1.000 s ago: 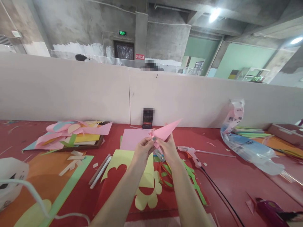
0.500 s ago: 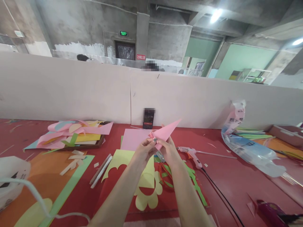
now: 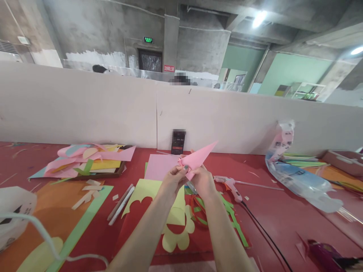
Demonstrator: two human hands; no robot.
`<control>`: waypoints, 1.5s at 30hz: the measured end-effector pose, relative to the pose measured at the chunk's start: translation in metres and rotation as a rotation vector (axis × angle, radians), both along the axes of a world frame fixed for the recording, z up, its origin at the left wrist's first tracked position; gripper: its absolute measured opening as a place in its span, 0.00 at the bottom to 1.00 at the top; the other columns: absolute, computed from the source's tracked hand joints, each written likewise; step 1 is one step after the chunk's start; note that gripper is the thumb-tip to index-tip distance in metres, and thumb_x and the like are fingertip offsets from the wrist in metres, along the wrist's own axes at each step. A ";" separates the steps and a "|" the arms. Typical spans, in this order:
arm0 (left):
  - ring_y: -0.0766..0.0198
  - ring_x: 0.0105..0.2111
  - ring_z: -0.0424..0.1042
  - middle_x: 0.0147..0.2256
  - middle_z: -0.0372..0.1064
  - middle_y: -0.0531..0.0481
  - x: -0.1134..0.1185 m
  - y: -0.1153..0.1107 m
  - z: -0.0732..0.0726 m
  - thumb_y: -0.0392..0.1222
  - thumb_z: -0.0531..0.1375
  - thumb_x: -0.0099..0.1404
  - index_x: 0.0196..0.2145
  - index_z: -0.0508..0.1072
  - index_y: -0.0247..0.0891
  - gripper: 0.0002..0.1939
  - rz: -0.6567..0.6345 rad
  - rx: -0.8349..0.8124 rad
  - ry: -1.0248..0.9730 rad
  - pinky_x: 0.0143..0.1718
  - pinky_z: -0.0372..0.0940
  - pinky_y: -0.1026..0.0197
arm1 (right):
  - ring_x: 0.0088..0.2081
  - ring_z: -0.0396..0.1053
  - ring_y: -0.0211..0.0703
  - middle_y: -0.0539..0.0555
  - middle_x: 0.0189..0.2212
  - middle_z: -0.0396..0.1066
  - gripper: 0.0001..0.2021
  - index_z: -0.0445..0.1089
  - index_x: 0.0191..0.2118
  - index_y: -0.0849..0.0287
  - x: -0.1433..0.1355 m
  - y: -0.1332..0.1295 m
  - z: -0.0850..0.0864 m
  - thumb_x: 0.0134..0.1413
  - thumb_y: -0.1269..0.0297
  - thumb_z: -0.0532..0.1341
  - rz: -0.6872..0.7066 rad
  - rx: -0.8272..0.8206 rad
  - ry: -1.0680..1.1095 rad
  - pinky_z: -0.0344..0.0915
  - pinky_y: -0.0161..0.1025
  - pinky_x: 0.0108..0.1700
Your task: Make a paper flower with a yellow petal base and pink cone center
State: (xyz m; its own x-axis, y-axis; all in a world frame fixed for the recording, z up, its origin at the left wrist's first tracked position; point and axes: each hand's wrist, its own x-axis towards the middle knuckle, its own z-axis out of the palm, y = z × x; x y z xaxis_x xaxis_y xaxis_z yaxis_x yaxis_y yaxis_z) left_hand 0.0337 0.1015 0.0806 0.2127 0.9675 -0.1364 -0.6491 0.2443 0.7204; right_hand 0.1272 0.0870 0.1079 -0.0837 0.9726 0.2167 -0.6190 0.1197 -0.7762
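The pink paper [image 3: 202, 156] is held up above the red table [image 3: 272, 226], pinched between both hands, its pointed end tilted up to the right. Its lower left end, where a small crumpled bit is seen, is pinched by the thumb and fingers of the left hand [image 3: 177, 176]; the lower right side is gripped by the right hand [image 3: 202, 179], its fingers partly hidden behind the sheet. Beneath the forearms, a cut yellow sheet [image 3: 141, 189] and red-handled scissors [image 3: 195, 209] are laid out. A pink glue gun [image 3: 233, 189] is placed to the right, and a phone [image 3: 178, 142] is propped against the white partition [image 3: 227, 121].
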 end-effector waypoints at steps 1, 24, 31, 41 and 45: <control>0.73 0.21 0.67 0.19 0.68 0.56 0.000 0.000 0.000 0.41 0.69 0.39 0.19 0.67 0.34 0.15 0.015 0.002 -0.001 0.28 0.65 0.69 | 0.45 0.66 0.50 0.52 0.41 0.72 0.29 0.64 0.49 0.55 0.000 0.000 0.000 0.34 0.74 0.56 0.010 -0.001 0.007 0.64 0.46 0.45; 0.70 0.27 0.69 0.24 0.69 0.55 -0.006 -0.006 0.008 0.37 0.67 0.42 0.20 0.63 0.36 0.14 0.086 0.076 -0.048 0.30 0.64 0.68 | 0.39 0.69 0.45 0.51 0.37 0.72 0.19 0.65 0.45 0.55 0.003 0.011 -0.010 0.47 0.53 0.59 -0.149 0.002 -0.051 0.65 0.40 0.38; 0.74 0.20 0.65 0.20 0.66 0.57 0.000 0.001 0.001 0.43 0.69 0.39 0.19 0.63 0.35 0.17 0.165 0.108 0.035 0.26 0.62 0.70 | 0.39 0.69 0.43 0.51 0.38 0.72 0.19 0.66 0.44 0.53 0.006 0.015 -0.012 0.44 0.54 0.62 -0.137 0.006 -0.074 0.65 0.38 0.38; 0.70 0.23 0.65 0.21 0.66 0.55 -0.003 0.006 -0.002 0.48 0.67 0.41 0.23 0.67 0.35 0.17 0.256 0.144 0.243 0.30 0.65 0.65 | 0.40 0.69 0.45 0.52 0.38 0.71 0.21 0.66 0.46 0.56 0.006 0.015 -0.013 0.43 0.58 0.64 -0.224 -0.005 -0.150 0.66 0.43 0.44; 0.70 0.23 0.64 0.21 0.65 0.54 -0.004 0.005 -0.004 0.50 0.64 0.46 0.26 0.67 0.35 0.17 0.306 0.209 0.327 0.27 0.62 0.67 | 0.44 0.67 0.45 0.53 0.39 0.71 0.22 0.65 0.47 0.56 0.005 0.016 -0.014 0.44 0.59 0.63 -0.241 0.000 -0.182 0.64 0.41 0.47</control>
State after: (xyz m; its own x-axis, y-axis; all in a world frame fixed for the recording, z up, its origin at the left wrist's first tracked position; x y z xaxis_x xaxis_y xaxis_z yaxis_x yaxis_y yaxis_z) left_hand 0.0300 0.1064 0.0766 -0.1067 0.9928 0.0552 -0.4001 -0.0937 0.9117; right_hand 0.1319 0.1033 0.0935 0.1124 0.9692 0.2192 -0.4237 0.2462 -0.8717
